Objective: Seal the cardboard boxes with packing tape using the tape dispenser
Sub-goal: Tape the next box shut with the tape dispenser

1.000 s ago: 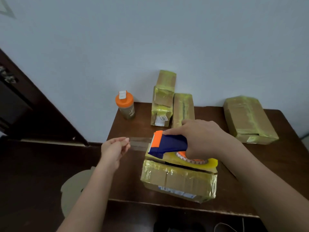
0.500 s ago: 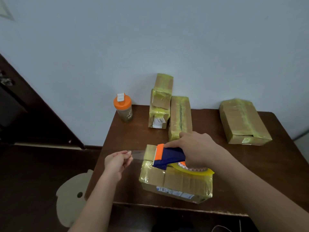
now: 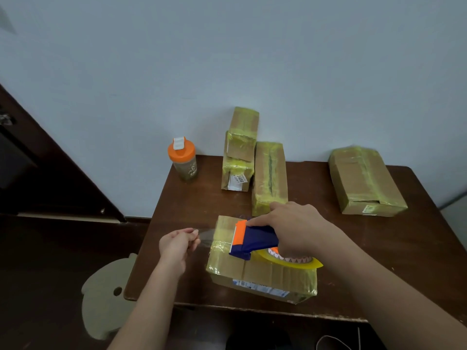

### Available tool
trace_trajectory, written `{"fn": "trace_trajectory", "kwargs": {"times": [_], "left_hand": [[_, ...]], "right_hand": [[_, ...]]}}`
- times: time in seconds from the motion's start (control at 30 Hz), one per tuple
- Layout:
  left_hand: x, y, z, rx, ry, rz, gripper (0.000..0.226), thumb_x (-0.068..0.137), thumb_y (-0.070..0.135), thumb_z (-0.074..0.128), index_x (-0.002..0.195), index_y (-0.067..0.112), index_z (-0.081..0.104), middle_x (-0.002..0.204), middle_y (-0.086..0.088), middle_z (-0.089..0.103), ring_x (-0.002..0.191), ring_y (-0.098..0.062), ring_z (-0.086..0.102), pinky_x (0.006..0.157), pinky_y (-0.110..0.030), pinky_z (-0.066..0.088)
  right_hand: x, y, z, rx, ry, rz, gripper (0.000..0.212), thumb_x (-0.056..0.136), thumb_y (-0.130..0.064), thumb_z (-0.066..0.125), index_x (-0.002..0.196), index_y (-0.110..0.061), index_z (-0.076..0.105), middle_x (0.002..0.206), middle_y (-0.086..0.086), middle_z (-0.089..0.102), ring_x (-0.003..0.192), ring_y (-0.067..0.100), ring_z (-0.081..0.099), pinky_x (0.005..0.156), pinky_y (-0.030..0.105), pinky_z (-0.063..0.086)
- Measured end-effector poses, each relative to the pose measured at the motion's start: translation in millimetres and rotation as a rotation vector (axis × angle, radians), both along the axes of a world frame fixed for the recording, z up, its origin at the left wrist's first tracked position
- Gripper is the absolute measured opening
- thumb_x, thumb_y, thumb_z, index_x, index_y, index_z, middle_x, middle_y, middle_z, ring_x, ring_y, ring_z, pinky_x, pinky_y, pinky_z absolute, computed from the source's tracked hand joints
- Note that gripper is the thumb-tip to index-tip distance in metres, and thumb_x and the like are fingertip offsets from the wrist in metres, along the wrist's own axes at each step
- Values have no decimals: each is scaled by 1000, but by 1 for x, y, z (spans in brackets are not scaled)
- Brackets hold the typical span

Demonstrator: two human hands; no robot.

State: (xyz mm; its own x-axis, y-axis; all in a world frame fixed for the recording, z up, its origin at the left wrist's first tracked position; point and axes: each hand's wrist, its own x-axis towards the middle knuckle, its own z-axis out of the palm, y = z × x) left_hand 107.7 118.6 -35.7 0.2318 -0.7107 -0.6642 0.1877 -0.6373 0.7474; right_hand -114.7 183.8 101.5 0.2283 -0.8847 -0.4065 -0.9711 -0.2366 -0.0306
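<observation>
Two hands work: right hand grips tape dispenser on box; left fingers pinch tape.

Cardboard boxes: five. One at front edge of bench under dispenser; two stacked at back edge; one just beside stack; one near back right corner. Tape dispenser: one. Orange-lidded bottle: one. Hands: two, left, right.
</observation>
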Motion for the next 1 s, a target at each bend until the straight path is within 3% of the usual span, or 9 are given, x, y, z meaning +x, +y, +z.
{"fn": "trace_trajectory", "kwargs": {"times": [0.23,0.5,0.73,0.9,1.0], "left_hand": [[0,-1,-6,16,-19,13,13,83,-9,65,91,1,67,83,-15,69,71,-19,63,81,-31,55],[1,4,-20,61,-42,-58,11,84,-3,68,94,2,68,82,-14,70,68,-17,61,68,-27,54],[-5,9,-29,56,-90,-129,12,84,2,70,95,2,67,82,-14,72,68,-18,62,81,-35,53],[-19,14,-34,48,-178,-250,7,87,9,68,94,7,67,90,-11,71,85,-23,67,85,-42,56],[-27,13,-34,0,-252,-296,7,89,8,65,96,9,66,92,-8,69,89,-24,66,81,-39,55]], "right_hand": [[1,-1,3,7,16,23,73,88,-21,60,145,-50,27,111,-3,42,96,19,44,71,32,38],[3,-2,-8,17,52,36,66,87,-20,60,141,-47,33,117,2,48,104,26,51,71,34,39],[3,-4,-13,-11,50,45,63,88,-22,60,140,-46,33,119,3,49,105,27,51,71,34,38],[3,-4,-15,-30,45,58,63,89,-24,59,141,-45,33,119,4,49,103,26,51,71,34,40],[5,-7,-17,-30,47,65,62,88,-24,60,141,-45,34,119,4,49,104,27,51,71,33,40]]}}
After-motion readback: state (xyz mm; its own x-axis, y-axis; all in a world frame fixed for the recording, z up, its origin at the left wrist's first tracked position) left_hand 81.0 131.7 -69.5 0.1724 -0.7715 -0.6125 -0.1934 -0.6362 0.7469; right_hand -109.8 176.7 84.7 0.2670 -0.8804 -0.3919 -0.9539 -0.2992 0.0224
